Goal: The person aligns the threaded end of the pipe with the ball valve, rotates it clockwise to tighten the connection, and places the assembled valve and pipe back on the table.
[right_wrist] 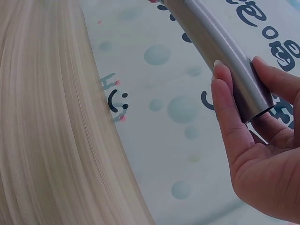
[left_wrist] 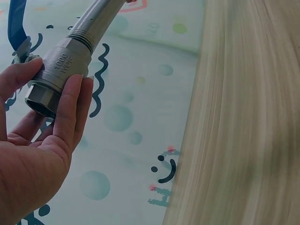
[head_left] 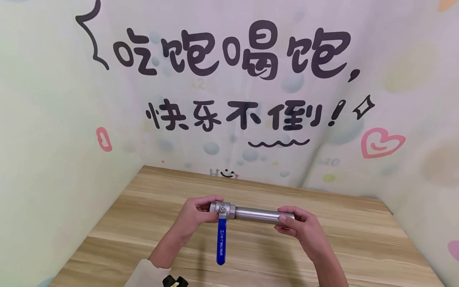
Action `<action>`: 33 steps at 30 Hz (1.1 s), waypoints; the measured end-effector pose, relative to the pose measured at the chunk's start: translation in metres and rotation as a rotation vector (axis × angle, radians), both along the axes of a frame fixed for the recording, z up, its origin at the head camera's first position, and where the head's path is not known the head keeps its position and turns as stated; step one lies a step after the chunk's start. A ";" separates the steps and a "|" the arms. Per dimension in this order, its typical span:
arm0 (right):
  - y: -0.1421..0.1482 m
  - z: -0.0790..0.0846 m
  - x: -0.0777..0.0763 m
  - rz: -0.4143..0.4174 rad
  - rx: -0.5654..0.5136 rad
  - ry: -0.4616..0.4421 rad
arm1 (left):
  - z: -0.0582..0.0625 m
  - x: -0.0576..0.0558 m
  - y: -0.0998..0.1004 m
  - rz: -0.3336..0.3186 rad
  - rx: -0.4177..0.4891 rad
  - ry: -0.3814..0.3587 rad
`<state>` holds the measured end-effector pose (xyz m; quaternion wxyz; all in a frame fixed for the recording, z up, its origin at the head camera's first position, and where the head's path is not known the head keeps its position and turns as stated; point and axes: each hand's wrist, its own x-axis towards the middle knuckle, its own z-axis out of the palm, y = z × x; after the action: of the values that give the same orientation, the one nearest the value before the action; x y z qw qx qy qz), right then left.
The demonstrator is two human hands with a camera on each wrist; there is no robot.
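A wood-grain desk (head_left: 143,207) spans the lower frame; the pale wall (head_left: 193,153) behind bears black lettering (head_left: 245,105) at upper centre, a pink heart (head_left: 379,147) at right.

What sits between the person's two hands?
The valve with its blue handle, joined to the metal pipe; the head view shows them spanning from left hand to right hand.

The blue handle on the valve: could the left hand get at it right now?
Probably yes: the left hand grips the valve, its thumb close to the root of the blue handle, and nothing covers the handle's length. It might have to loosen its hold first.
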<state>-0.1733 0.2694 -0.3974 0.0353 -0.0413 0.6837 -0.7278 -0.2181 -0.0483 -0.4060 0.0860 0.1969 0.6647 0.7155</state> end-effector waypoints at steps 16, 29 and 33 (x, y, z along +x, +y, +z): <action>0.000 0.002 -0.001 0.004 -0.020 -0.014 | 0.001 0.000 0.000 0.018 0.016 0.011; 0.002 0.004 0.003 0.073 -0.047 0.056 | -0.001 0.000 0.001 0.015 0.024 0.013; 0.003 0.003 0.002 0.076 -0.066 0.067 | -0.002 0.000 0.001 0.019 0.028 0.011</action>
<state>-0.1712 0.2720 -0.3943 0.0386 -0.0926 0.6579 -0.7464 -0.2179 -0.0476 -0.4079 0.0727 0.1959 0.6569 0.7244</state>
